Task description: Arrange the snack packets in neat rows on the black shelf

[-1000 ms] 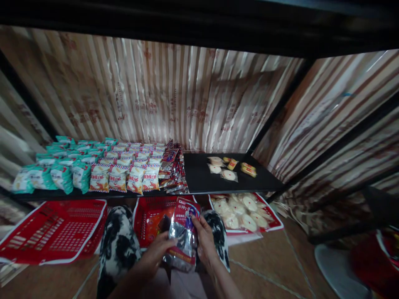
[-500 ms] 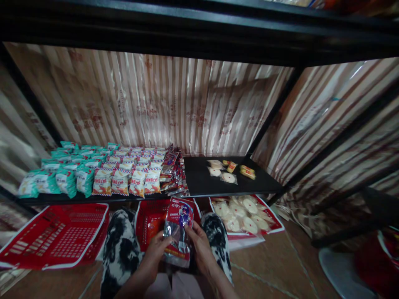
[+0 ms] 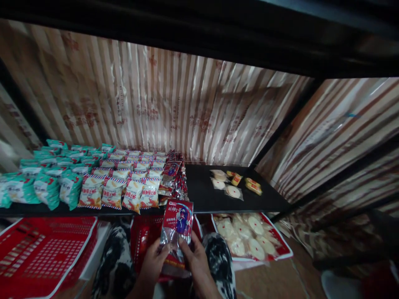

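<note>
Both hands grip a dark red and silver snack packet [image 3: 177, 224] with a purple figure printed on it. My left hand [image 3: 156, 257] pinches its left edge, and my right hand [image 3: 196, 255] holds the right edge with the thumb on the front. The packet is upright, its top overlapping the front edge of the black shelf [image 3: 199, 195] in view. Just beyond it on the shelf is a stack of similar red packets [image 3: 173, 172]. White snack bags [image 3: 114, 193] with striped tops stand in rows to their left, then teal bags [image 3: 46, 189] further left.
Flat round items in clear wrappers [image 3: 233, 191] and yellow packets [image 3: 253, 186] lie on the shelf's right part. Below are a red basket [image 3: 56, 245] at left, another red basket [image 3: 141, 230] behind my hands, and a basket of wrapped rounds [image 3: 249, 236] at right. A dark beam [image 3: 187, 37] crosses overhead.
The packet and both hands have come slightly nearer the shelf edge. My view has shifted closer to the shelf, so the bags look larger. Both hands keep their hold.
</note>
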{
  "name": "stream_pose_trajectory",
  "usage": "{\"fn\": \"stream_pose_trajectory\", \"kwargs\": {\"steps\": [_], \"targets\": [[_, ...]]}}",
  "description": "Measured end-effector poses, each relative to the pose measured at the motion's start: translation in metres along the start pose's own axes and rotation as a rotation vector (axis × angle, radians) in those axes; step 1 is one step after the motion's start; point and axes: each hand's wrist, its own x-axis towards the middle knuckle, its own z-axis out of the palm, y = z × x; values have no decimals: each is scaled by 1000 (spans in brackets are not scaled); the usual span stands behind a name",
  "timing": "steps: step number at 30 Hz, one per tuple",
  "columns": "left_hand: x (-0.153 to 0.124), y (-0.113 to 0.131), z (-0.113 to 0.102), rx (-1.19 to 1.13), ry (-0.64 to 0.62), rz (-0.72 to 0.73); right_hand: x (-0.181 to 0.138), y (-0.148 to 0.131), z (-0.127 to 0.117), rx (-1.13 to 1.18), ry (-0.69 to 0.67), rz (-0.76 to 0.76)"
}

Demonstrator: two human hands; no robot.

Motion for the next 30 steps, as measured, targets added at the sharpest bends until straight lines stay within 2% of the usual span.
{"fn": "stream_pose_trajectory", "kwargs": {"steps": [4, 7, 12, 17, 19, 24, 30], "targets": [[7, 5, 4, -17, -8, -18, 14, -1, 2, -43, 26, -27], [10, 12, 7, 24, 50, -18, 21, -1, 3, -43, 41, -36], [18, 22, 12, 169, 77, -42, 28, -7, 1, -149, 28, -42], [16, 35, 21, 165, 68, -48, 33, -20, -5, -252, -16, -95], [14, 43, 26, 118, 9, -28, 36, -23, -10, -233, -14, -99], [13, 61, 40, 75, -18, 2, 42, -36, -17, -118, 84, -111], [16, 58, 50, 175, -57, 145, 41, -52, -17, 52, 44, -74]]}}
